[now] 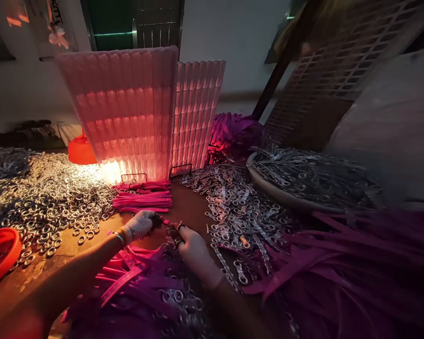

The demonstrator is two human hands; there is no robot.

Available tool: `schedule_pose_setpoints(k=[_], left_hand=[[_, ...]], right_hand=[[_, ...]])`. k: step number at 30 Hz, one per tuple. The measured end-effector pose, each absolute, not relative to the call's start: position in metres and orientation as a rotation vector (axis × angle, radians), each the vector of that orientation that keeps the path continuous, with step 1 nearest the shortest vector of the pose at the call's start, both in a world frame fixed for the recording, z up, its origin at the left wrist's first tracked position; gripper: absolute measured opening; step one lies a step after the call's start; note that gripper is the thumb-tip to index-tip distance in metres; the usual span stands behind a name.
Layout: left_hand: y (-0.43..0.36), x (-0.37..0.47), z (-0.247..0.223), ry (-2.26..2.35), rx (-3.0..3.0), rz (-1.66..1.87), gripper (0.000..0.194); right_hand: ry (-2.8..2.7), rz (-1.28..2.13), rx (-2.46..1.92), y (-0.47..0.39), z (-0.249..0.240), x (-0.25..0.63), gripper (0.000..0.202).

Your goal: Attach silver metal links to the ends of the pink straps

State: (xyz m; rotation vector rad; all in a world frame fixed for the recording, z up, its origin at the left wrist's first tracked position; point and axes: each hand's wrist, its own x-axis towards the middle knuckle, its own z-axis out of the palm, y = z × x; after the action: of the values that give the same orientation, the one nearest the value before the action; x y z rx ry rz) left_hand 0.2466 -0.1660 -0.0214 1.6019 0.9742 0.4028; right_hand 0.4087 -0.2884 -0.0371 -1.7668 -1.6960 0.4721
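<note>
My left hand [141, 225], in a white knit glove with dark fingertips, is closed in a pinch. A short end of a pink strap [166, 221] shows just past its fingertips. Facing it, my right hand [194, 249], in a pale glove with dark bands on the fingers, is also closed. What its fingers hold is too small and dark to make out. Just behind the hands lies a neat stack of pink straps [144, 201]. Below them, loose pink straps [127, 273] cover the near table edge, with metal rings [178, 296] beside them.
Metal rings [67, 202] pile up at left, near a red bowl [2, 254] and a lit red lamp [82, 150]. Ribbed plastic panels [127, 108] stand behind. At right are metal swivel clips with chains [247, 216], a heaped basin [268, 186] and purple straps [339, 268].
</note>
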Motion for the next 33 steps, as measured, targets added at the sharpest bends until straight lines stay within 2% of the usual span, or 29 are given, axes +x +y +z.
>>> schedule_pose_setpoints(k=[7, 15, 19, 23, 28, 33], left_hand=[[-0.22, 0.206, -0.012, 0.995, 1.43, 0.355, 0.033], [-0.238, 0.2, -0.017, 1.018, 2.04, 0.404, 0.018], [-0.234, 0.199, -0.021, 0.955, 2.14, 0.334, 0.011], [-0.233, 0.197, -0.026, 0.945, 2.084, 0.324, 0.008], [-0.237, 0.192, -0.031, 1.038, 1.901, 0.385, 0.029], [-0.243, 0.189, -0.036, 1.074, 1.804, 0.398, 0.021]], right_hand=[[-2.068, 0.262, -1.899, -0.291, -0.014, 0.375, 0.022], [-2.182, 0.064, -1.896, -0.304, -0.037, 0.368, 0.018], [-2.174, -0.017, -1.885, -0.306, -0.042, 0.368, 0.018], [-2.177, 0.064, -1.924, -0.307, -0.034, 0.367, 0.022], [-2.33, 0.332, -1.913, -0.298, -0.016, 0.368, 0.033], [-2.406, 0.362, -2.026, -0.292, -0.008, 0.362, 0.023]])
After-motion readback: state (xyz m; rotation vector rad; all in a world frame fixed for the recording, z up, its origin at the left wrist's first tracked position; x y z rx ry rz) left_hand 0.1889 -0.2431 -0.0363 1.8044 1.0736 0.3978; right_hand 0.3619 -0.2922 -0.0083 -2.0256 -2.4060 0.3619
